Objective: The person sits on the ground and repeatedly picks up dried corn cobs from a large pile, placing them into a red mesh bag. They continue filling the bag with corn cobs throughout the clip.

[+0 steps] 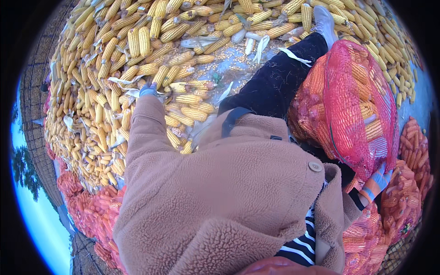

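My left hand [148, 90], in a blue glove, reaches out onto a pile of yellow corn cobs [103, 112]. Its fingers look stretched out and apart among the cobs and loose husks [124, 80], though they show only small. At my right side, my right hand [376, 181], in an orange and blue striped glove, is closed on the edge of a red mesh sack [341, 105]. Corn cobs fill this sack, which leans against my right leg. Part of the right fingers is hidden by the mesh.
Loose kernels [220, 68] and husks lie on the grey ground in front of me. My right leg [270, 80] stretches forward to a light shoe [323, 26] at the pile. More filled red sacks stand at the lower right [403, 201] and lower left [91, 206].
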The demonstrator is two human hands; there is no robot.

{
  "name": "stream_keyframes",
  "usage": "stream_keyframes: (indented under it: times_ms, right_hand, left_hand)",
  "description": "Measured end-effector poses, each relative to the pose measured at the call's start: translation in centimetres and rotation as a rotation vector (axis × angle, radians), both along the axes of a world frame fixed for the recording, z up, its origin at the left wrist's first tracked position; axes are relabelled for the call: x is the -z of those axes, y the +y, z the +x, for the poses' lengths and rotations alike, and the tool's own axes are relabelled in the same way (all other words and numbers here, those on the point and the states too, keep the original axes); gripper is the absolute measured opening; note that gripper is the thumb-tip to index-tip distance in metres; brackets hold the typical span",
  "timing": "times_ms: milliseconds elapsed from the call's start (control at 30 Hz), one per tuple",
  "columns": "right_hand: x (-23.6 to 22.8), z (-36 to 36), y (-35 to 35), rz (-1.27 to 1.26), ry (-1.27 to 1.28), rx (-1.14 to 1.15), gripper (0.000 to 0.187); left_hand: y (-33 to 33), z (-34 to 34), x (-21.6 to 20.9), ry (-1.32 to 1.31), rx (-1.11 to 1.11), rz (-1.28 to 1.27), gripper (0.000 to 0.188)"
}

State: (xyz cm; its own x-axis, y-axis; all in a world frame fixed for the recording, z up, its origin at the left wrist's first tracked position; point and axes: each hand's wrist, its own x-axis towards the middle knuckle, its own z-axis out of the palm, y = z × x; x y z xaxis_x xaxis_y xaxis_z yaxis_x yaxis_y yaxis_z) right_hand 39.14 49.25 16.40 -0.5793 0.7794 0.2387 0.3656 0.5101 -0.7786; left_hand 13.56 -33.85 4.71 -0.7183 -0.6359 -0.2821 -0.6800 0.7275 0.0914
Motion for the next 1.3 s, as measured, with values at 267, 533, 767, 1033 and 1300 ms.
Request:
stream_keyframes:
  times_ms: [267, 533, 767, 1033, 1300]
  right_hand:
    - [0.9, -2.6, -0.3, 0.120, -0.140, -0.268, 0.041]
    - [0.9, -4.2, 2.6, 0.697, -0.441, -0.360, 0.048]
    - [1.7, -4.1, 2.0, 0.529, -0.432, -0.297, 0.047]
    - [1.1, -4.8, 0.0, 0.385, -0.273, -0.260, 0.048]
    - [1.0, -3.4, 1.0, 1.157, -0.685, -0.381, 0.051]
  left_hand:
    - [-1.9, 21.4, 11.9, -0.343, -0.568, 0.147, 0.057]
    - [2.4, 23.2, 12.3, -0.269, -0.727, 0.241, 0.060]
    - [3.4, 23.5, 12.9, -0.247, -0.761, 0.271, 0.063]
    - [4.9, 21.4, 11.8, -0.213, -0.770, 0.294, 0.067]
    - [9.7, 15.4, 11.3, 0.116, -0.871, 0.793, 0.071]
